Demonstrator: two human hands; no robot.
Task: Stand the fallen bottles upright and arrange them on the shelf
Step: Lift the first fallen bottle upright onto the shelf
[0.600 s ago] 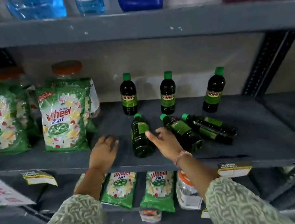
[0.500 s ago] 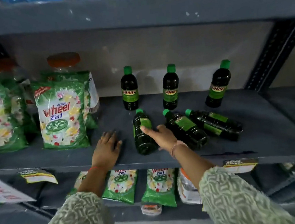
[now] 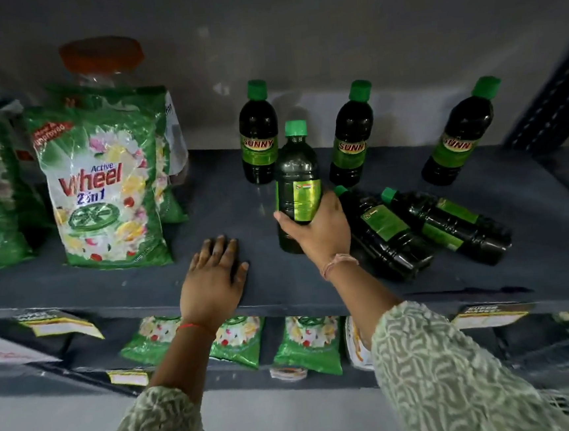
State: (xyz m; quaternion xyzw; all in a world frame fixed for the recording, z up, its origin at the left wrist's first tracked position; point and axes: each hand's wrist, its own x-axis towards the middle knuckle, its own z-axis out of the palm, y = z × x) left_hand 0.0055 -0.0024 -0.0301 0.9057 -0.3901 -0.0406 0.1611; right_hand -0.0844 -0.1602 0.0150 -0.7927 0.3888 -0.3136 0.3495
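Note:
My right hand (image 3: 319,233) grips a dark bottle (image 3: 296,173) with a green cap and label, held upright near the front middle of the grey shelf (image 3: 227,203). Two more such bottles lie on their sides just right of it: one (image 3: 381,234) beside my hand, the other (image 3: 449,225) further right. Three bottles stand at the back: left (image 3: 258,135), middle (image 3: 352,137), right (image 3: 458,134). My left hand (image 3: 214,276) rests flat on the shelf's front edge, fingers spread, holding nothing.
Green detergent packets (image 3: 101,186) stand on the shelf's left part, with orange-lidded jars (image 3: 101,59) behind them. More packets (image 3: 308,344) lie on the shelf below, under price tags (image 3: 491,314). A dark upright post (image 3: 551,95) bounds the shelf at the right.
My right hand has closed on the leftmost fallen bottle and raised it from lying to upright. The view has moved closer to the shelf. My left hand stays on the shelf.

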